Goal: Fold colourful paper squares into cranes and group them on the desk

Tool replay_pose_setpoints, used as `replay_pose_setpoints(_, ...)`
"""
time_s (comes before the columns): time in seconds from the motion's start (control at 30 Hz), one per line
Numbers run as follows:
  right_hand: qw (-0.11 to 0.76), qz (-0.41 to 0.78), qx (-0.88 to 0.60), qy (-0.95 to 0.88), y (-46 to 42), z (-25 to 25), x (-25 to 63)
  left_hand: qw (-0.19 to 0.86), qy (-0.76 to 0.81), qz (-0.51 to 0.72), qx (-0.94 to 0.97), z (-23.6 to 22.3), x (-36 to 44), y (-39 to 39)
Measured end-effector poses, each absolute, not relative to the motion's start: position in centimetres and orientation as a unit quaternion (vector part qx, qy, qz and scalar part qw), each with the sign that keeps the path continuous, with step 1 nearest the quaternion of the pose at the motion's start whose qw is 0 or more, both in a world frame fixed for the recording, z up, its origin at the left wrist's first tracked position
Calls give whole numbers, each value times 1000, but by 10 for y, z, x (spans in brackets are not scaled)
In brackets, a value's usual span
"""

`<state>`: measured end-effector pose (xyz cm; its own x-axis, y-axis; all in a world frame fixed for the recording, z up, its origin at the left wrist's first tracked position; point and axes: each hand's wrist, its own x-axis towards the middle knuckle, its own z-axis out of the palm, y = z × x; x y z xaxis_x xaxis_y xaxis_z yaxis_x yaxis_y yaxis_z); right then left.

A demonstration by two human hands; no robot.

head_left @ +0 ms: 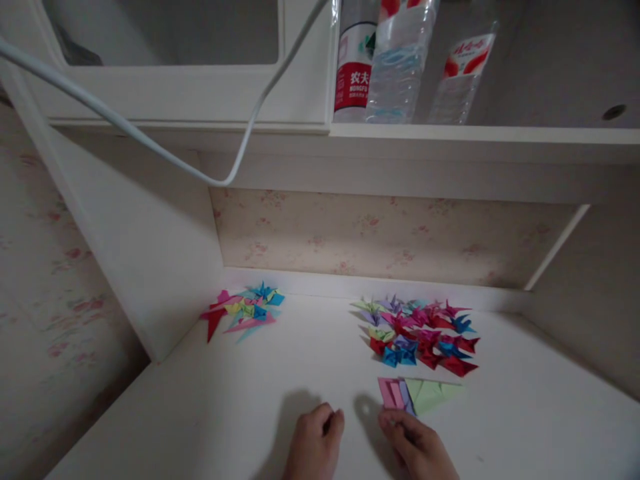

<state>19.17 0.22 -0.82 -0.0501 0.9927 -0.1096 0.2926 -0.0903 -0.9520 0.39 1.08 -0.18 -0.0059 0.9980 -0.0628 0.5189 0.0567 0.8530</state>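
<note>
My left hand [316, 441] is curled closed just above the white desktop, thumb against the bent fingers, with nothing showing in it. To its right, my right hand [417, 441] has its thumb and fingers pinched together at the lower edge of a pink folded paper [391, 393]. A purple folded paper [406, 396] overlaps beside the pink one, and a pale green folded paper [431, 395] extends to the right. Just behind these lies a cluster of small folded paper cranes [420, 333] in red, pink, blue, purple and green.
Another pile of coloured folded paper [245, 310] lies at the back left of the white desk [240, 407]. Overhead, a shelf [480, 135] holds plastic bottles [400, 67]. A white cable [170, 157] hangs down at upper left. Side panels [150, 247] enclose the desk.
</note>
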Motion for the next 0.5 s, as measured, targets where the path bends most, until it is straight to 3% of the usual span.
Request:
replay_pose_setpoints(0.23,392,459,-485,-632,75,33,95,330,614,312,646,-7,7,6)
replay_pose_setpoints(0.4,235,310,-449,-805,127,35,17,315,641,255,651,-10,12,7)
replay_pose_setpoints(0.5,217,257,-449,-828,149,30,-22,331,657,205,645,-16,14,13)
